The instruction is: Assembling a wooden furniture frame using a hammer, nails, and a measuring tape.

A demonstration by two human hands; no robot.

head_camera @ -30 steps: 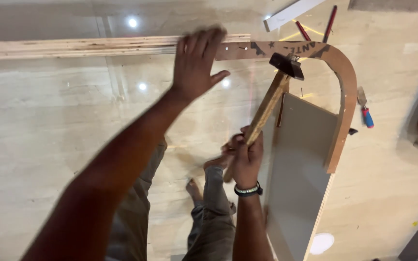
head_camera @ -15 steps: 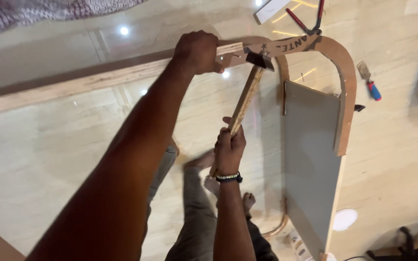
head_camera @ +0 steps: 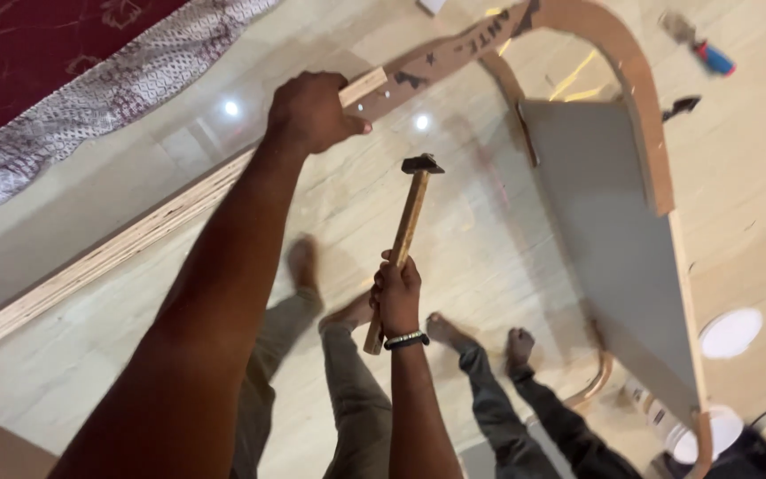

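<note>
My left hand [head_camera: 312,111] grips the end of a long plywood strip [head_camera: 135,239] where it meets a curved brown wooden arch [head_camera: 613,53]. In my right hand [head_camera: 398,294] is a hammer [head_camera: 405,235] with a wooden handle, held upright by its lower part. Its dark head sits just below the strip, a short way right of my left hand. A grey panel [head_camera: 613,231] is fixed inside the arch.
Below are my own legs and bare feet [head_camera: 303,262] and another person's bare feet [head_camera: 480,337] on a glossy beige floor. A patterned red cloth [head_camera: 64,62] lies top left. A blue-handled tool [head_camera: 707,53] lies top right, white round containers [head_camera: 729,333] at the right.
The hammer head has dropped away from the joint and now hangs below the strip. My left hand still grips the strip's end. The view has tilted, showing the red cloth.
</note>
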